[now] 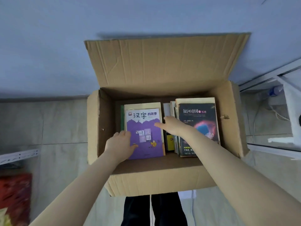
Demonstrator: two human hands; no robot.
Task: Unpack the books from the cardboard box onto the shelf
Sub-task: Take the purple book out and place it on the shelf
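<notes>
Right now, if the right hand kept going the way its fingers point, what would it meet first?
Most likely the purple book. The right hand reaches left and down into the box, with its fingertips at the cover's right edge. Depth is unclear, so they may already touch it.

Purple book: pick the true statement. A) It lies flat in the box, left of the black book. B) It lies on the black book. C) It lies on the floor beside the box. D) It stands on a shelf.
A: the purple book lies cover-up inside the cardboard box, the black book topping the stack to its right.
</notes>
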